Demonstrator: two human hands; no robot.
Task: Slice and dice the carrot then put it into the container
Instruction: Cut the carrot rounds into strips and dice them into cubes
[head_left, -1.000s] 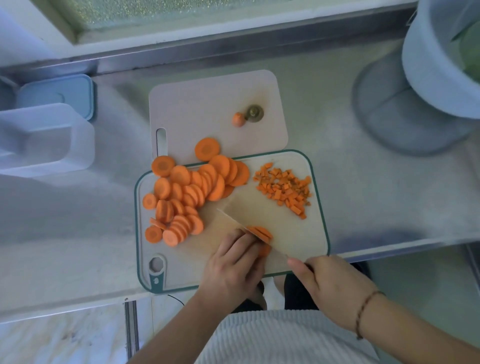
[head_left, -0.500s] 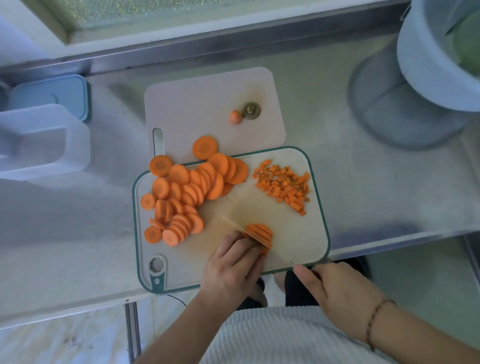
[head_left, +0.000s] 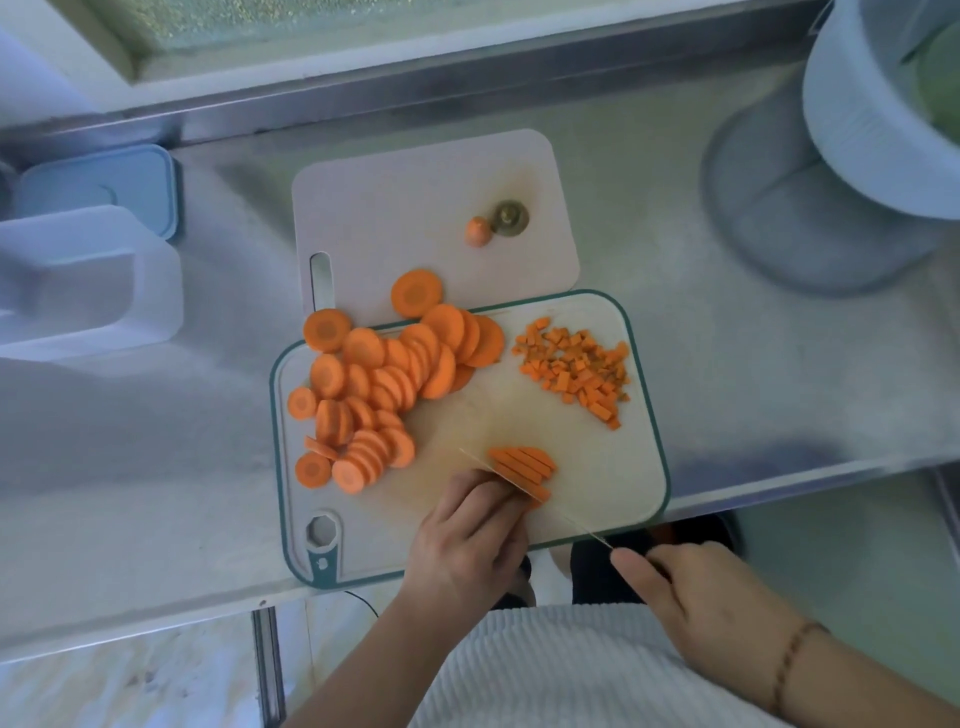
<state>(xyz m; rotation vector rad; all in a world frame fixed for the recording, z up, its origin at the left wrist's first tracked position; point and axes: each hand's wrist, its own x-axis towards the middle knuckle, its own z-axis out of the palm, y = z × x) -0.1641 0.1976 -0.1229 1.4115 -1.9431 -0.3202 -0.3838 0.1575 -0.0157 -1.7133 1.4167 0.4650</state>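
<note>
A heap of round carrot slices (head_left: 384, 384) covers the left half of the teal-rimmed cutting board (head_left: 613, 488). Diced carrot (head_left: 576, 366) lies at the board's upper right. Near the board's front edge, a small stack of slices cut into strips (head_left: 524, 462) sits under the thin knife blade (head_left: 571, 522). My left hand (head_left: 467, 540) presses its fingertips on the near end of that stack. My right hand (head_left: 711, 605) grips the knife handle off the board's front edge. An empty clear container (head_left: 88, 280) stands at the far left.
A pink cutting board (head_left: 415, 208) behind carries the carrot tip (head_left: 478, 231) and stem end (head_left: 511, 215). A blue lid (head_left: 104, 182) lies behind the container. A large pale bowl (head_left: 878, 119) stands at the back right. The counter's front edge runs just below the board.
The knife blade has come down from a tilted flat position to edge-on through the stack, which now shows more cut strips. Both hands stay in place.
</note>
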